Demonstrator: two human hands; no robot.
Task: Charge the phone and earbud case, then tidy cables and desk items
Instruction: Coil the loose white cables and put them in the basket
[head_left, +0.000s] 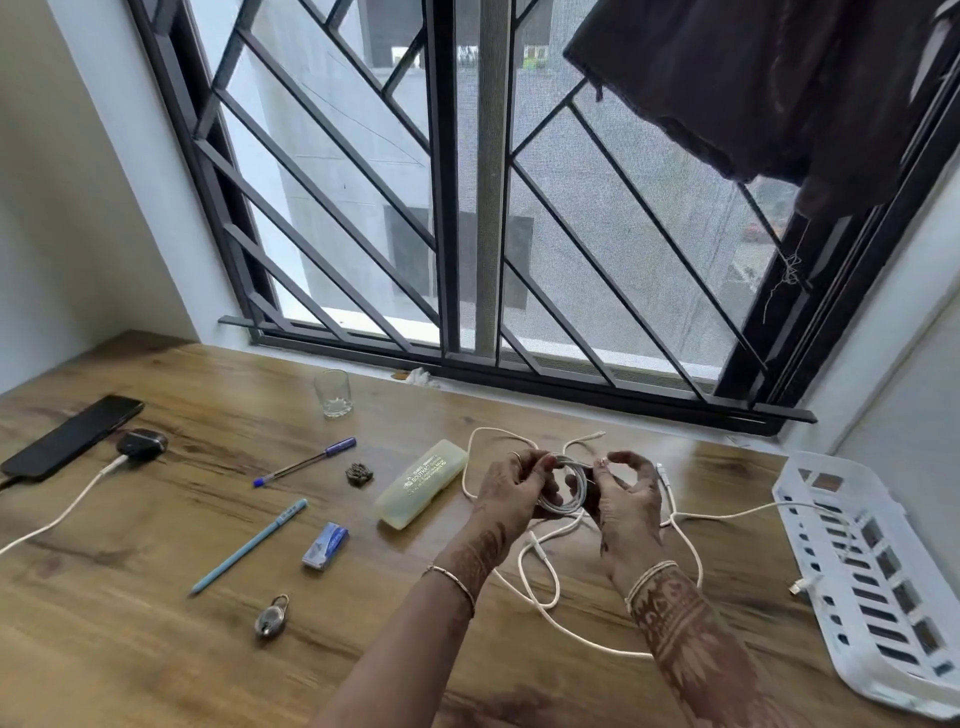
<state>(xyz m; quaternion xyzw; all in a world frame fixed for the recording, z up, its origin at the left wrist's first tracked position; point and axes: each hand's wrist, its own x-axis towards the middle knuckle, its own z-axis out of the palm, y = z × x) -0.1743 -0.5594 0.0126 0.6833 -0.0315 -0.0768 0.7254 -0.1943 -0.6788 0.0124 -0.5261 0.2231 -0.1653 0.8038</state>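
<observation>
A coil of white cable (563, 486) is held between both hands above the wooden desk (156, 649). My left hand (511, 486) grips the coil's left side, and my right hand (626, 499) pinches its right side. Loose loops of white cable (545, 582) trail over the desk below and to the right. At the far left lies a black phone (72, 436) with a cable at its near end. Beside it sits a dark earbud case (141, 443) with a white cable (67, 512) plugged in.
A white slotted plastic basket (872, 582) stands at the right with a cable over its rim. On the desk lie a yellowish case (421, 483), a blue pen (306, 461), a light blue pencil (249, 545), an eraser (325, 545), a padlock (271, 617) and a small dark clip (359, 474). A glass (333, 393) stands near the window.
</observation>
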